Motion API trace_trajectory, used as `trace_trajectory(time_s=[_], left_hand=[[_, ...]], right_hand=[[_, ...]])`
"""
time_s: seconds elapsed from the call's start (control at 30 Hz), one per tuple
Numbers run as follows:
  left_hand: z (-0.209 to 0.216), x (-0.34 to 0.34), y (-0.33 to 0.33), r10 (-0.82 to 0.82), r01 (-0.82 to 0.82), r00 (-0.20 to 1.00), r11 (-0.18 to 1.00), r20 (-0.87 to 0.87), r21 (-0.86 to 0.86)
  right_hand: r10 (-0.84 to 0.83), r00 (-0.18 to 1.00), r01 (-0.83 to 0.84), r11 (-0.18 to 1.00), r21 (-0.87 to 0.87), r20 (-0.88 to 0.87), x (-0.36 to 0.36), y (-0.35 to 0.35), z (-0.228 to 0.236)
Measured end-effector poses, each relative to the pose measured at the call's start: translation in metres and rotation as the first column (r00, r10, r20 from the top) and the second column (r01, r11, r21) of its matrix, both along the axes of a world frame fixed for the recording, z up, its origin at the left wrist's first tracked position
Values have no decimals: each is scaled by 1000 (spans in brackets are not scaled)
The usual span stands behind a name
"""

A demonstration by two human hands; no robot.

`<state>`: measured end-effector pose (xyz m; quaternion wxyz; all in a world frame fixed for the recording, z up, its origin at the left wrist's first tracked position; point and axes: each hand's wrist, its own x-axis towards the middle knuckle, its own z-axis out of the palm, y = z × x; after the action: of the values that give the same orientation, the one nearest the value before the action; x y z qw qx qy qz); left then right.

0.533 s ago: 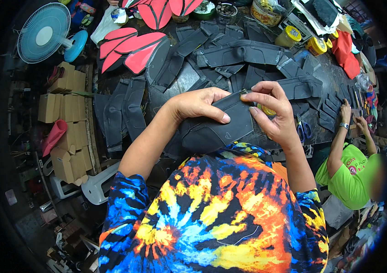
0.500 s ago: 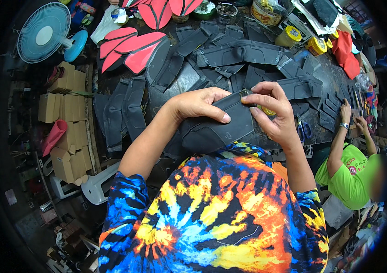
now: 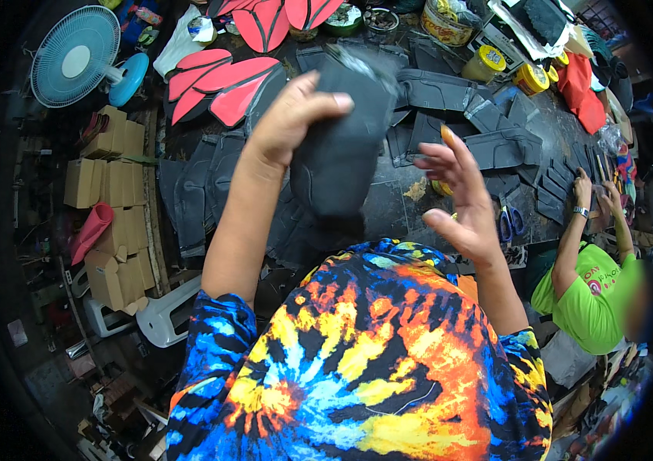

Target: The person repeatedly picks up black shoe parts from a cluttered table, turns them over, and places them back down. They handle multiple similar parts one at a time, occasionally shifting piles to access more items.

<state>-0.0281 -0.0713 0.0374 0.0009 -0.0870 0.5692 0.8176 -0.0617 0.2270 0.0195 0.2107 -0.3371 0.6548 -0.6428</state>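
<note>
Currently gripping black leather-like panel (image 3: 339,157) in tightly closed left fingers (image 3: 328,104), with right fingers (image 3: 461,151) spread, empty, above counter (image 3: 399,219); best support drooping lower end, avoid creasing.

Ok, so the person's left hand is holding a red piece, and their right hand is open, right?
Not quite: the head view shows the left hand holding a black piece, not a red one. The right hand is open.
</note>
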Motion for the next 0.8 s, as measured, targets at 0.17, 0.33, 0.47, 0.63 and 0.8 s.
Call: trace_trajectory(time_s=[0.17,0.33,0.47,0.63,0.8], left_hand=[[16,-22,-16,523,-459,848,802,-79,381],[-8,34,45,104,-115,989,988,-109,-103],[-32,41,83,11,-55,980,974,-200,-218],[-33,34,79,180,-186,982,951,50,247],[-26,33,84,179,-190,982,936,67,296]], right_hand=[[-37,997,35,999,35,68,6,-34,-19],[-91,984,103,992,-74,150,-18,-33,-1],[-76,997,72,985,154,25,-30,-22,16],[-339,883,313,941,-131,-324,-33,-19,21],[-228,884,279,958,69,-408,-26,-19,15]])
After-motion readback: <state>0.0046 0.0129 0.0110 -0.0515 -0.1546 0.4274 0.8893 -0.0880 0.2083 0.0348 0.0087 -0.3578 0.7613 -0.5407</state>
